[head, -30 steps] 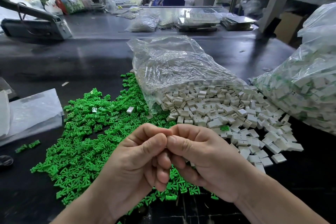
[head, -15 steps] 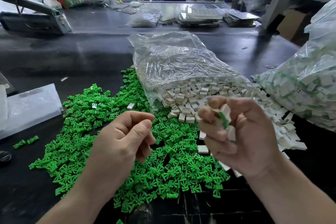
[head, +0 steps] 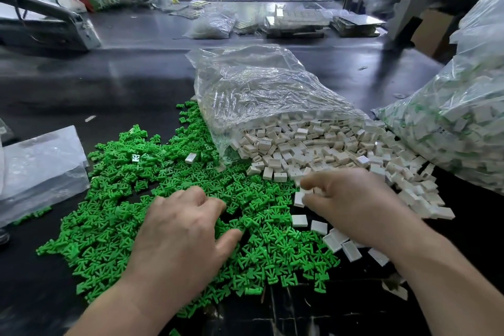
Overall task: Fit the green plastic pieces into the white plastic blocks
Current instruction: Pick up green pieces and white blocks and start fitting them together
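A wide heap of small green plastic pieces (head: 114, 199) lies on the dark table. To its right, white plastic blocks (head: 313, 144) spill from the mouth of a clear bag (head: 259, 90). My left hand (head: 180, 234) hovers palm down over the green heap, its fingertips touching the pieces and its thumb held out to the side. My right hand (head: 354, 204) sits at the near edge of the white pile, with its fingers curled round a few white blocks (head: 301, 196). Whether a green piece is among them is hidden.
A large bulging bag (head: 463, 131) of white-and-green parts stands at the right. Flat clear plastic bags (head: 35, 172) lie at the left. A grey machine (head: 49, 27) and more bags and trays sit at the back of the dark table (head: 122, 84).
My hands were joined near my chest, then parted. The left has dropped onto the green heap, and the right has gone down to the white blocks with its handful.
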### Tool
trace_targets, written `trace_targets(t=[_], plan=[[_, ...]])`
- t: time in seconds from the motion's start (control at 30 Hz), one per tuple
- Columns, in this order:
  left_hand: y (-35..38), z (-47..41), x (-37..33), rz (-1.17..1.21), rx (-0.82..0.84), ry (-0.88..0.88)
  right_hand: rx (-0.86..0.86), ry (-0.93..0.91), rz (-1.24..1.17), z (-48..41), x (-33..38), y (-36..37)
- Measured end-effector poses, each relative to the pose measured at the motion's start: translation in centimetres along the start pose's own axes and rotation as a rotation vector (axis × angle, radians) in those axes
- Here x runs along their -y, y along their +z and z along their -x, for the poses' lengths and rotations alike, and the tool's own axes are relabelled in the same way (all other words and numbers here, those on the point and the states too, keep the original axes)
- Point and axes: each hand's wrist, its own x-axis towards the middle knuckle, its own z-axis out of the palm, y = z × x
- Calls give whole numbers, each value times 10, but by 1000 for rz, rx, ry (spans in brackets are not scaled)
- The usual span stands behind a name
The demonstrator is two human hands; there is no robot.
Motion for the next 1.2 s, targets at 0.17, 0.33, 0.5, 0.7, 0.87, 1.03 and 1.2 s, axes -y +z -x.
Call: trace_targets(t=[0.17,0.33,0.5,0.7,0.87,1.03,1.2], plan=[[1,-3,-1,63,21,-12,37,-27,236,-7,14,5],[3,-4,-1,124,-2,12,16,-103,289,-10,12,15],[2,-5,-1,251,-170,-8,-142,-117,-33,-11,0,14],[-2,-6,-5,404,-275,-48,-31,26,-834,-12,-4,12],[-1,-8,-5,594,-265,-112,227,151,-1710,-13,6,13],[-6,-6,-9,951,-234,-221,382,119,-1861,-12,12,22],[-7,-4,-19,1323,-77,-212,540,155,-1797,-9,17,29]])
